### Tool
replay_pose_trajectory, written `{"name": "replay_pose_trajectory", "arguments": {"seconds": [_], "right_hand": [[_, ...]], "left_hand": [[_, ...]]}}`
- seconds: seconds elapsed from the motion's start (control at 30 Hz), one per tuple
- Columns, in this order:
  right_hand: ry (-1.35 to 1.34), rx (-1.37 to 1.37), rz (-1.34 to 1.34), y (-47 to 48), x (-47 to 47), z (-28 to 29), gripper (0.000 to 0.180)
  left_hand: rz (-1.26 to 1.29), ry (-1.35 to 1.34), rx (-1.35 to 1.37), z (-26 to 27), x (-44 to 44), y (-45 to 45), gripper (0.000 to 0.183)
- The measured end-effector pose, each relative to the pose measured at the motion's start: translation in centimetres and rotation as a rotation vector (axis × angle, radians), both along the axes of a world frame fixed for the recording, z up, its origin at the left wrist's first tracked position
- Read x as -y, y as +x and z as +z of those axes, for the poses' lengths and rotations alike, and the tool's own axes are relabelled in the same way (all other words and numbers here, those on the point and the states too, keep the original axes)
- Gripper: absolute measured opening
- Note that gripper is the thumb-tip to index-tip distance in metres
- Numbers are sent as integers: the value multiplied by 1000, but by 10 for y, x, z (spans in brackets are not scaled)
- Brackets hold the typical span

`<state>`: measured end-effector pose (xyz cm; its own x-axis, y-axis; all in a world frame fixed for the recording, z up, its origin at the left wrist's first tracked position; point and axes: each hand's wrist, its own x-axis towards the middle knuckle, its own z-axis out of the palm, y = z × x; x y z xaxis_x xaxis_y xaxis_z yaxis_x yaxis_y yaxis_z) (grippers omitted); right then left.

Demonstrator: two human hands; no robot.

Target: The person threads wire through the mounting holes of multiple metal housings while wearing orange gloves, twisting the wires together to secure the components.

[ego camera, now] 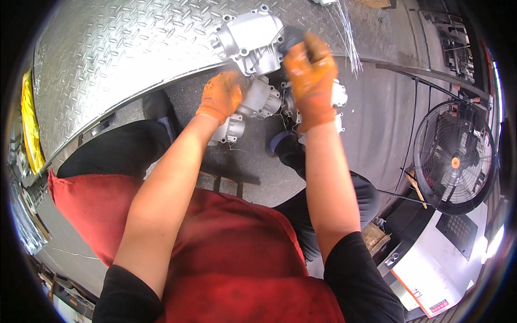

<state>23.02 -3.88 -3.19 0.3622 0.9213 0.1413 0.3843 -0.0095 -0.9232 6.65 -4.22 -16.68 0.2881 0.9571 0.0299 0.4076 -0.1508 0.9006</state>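
Observation:
A silver cast-metal housing (pixel 258 34) with bolt lugs rests at the edge of a diamond-plate metal tabletop (pixel 133 44), partly overhanging it. My left hand (pixel 220 95), in an orange coated glove, is curled just below the housing's lower left side. Its fingertips are blurred, so what they hold is unclear. My right hand (pixel 311 74), gloved the same way, is at the housing's right end, its fingers around a dark blurred object (pixel 291 38). A thin wire crosses the housing near that object.
Several similar castings (pixel 260 99) with thin wires lie on the floor (pixel 258 161) below my hands. A bundle of thin metal wires (pixel 349 40) hangs over the table edge. A large black fan (pixel 454 157) and a white machine cabinet (pixel 440 262) stand right. Yellow sheeting (pixel 30 125) lies left.

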Motion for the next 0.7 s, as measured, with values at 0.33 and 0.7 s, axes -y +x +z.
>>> {"name": "replay_pose_trajectory", "arguments": {"seconds": [0.33, 0.7], "right_hand": [[73, -38, 507, 41, -52, 66, 33], [34, -8, 396, 50, -31, 43, 35]], "left_hand": [[25, 16, -6, -21, 2, -1, 27], [-19, -46, 34, -28, 2, 0, 32]]}}
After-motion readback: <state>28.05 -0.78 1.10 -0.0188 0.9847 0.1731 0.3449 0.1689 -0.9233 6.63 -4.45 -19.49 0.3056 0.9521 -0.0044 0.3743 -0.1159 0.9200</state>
